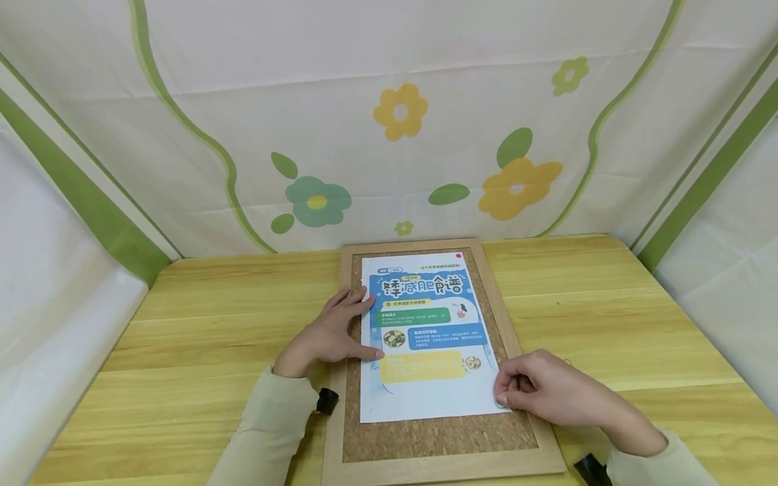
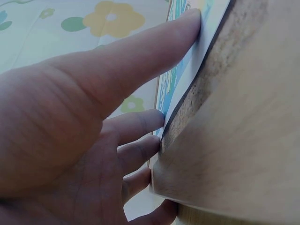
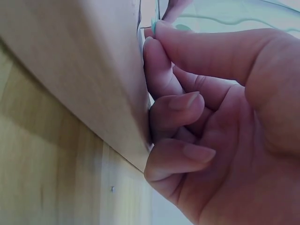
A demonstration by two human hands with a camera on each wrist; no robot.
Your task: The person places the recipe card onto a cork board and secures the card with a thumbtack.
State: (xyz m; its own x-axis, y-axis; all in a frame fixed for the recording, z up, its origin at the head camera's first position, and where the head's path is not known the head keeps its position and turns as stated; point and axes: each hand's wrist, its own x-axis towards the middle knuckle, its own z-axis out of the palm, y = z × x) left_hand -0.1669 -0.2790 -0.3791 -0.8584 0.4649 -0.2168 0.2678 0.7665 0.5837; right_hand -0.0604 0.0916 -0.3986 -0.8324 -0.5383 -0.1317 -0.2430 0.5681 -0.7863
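A printed poster (image 1: pixel 425 398) with blue, green and yellow panels lies on a wood-framed corkboard (image 1: pixel 437 439). A pink round tack head (image 1: pixel 458 256) marks its upper right corner. My left hand (image 1: pixel 331 332) rests spread at the poster's left edge, thumb and fingertips touching the paper. At the lower right corner, my right hand (image 1: pixel 550 390) pinches a small green thumbtack (image 3: pixel 153 27) between thumb and index finger, the other fingers curled beside the frame. Its point is hidden by the fingertips.
The corkboard sits on a yellow wood-grain table (image 1: pixel 182 351). Behind the table hangs a white curtain (image 1: pixel 340 121) with flower prints. A tiny metallic object (image 3: pixel 112 189) lies on the table right of the board. Black straps show at both sleeves.
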